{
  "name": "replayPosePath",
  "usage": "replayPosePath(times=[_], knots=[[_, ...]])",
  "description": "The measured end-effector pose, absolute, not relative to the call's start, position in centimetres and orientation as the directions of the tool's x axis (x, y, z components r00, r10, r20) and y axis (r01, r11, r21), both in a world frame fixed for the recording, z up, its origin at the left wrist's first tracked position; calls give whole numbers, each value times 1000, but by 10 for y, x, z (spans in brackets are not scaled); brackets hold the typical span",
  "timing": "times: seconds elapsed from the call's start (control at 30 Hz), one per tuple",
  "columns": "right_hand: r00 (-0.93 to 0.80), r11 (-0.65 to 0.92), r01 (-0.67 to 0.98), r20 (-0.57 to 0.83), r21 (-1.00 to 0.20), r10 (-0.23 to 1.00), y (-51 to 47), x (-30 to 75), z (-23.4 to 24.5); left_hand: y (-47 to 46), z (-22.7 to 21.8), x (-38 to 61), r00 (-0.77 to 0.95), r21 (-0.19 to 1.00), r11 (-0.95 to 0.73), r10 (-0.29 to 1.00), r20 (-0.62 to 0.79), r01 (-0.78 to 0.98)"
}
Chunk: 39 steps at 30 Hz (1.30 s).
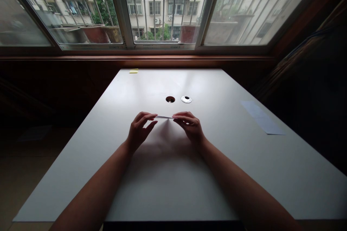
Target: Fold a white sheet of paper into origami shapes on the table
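- Between my two hands is a thin, flat, pale grey-white piece that looks like paper [164,117], seen almost edge-on, so it shows as a narrow sliver; its face and full outline I cannot make out.
- It is held up over the white, smooth-topped table [173,187], roughly level, dipping slightly toward its right end, with soft shadows on the tabletop beneath.
- My bare left hand [139,128] has its fingertips at the piece's left end; the thumb stands apart below them, leaving a clear gap, so this grip is parted. Whether two fingers nip the edge between them I cannot tell.
- My bare right hand [192,125] is closed on the right end, fingers laid along the top and thumb tucked close underneath.
- Just beyond my hands, a round, dark reddish-brown hole [170,99] opens in the tabletop, and near it, to the right, lies a round silvery ring with a dark centre [186,99].
- Well apart, toward the table's right edge, lies a pale bluish-white sheet [261,117].
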State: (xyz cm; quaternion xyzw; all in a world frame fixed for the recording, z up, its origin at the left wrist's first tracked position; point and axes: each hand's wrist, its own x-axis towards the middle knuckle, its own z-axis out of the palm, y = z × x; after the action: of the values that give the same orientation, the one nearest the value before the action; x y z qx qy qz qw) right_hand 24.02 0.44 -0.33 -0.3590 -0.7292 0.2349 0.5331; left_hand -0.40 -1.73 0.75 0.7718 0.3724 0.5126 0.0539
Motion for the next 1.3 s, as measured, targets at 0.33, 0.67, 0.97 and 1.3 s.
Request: replayPosePath(times=[0.33,0.67,0.97,1.3], knots=[[-176,634,257,610,-729,773,6,240,-5,-15,7,-3,214,406,-737,587,781,540],[-199,664,247,633,-706,748,6,239,-6,-16,7,0,201,442,-738,602,773,509],[-216,667,235,631,-707,745,7,239,-7,-16,5,0,195,488,-726,634,749,485],[-298,702,316,635,-639,712,7,238,-6,-18,5,0,232,438,-761,591,773,478]])
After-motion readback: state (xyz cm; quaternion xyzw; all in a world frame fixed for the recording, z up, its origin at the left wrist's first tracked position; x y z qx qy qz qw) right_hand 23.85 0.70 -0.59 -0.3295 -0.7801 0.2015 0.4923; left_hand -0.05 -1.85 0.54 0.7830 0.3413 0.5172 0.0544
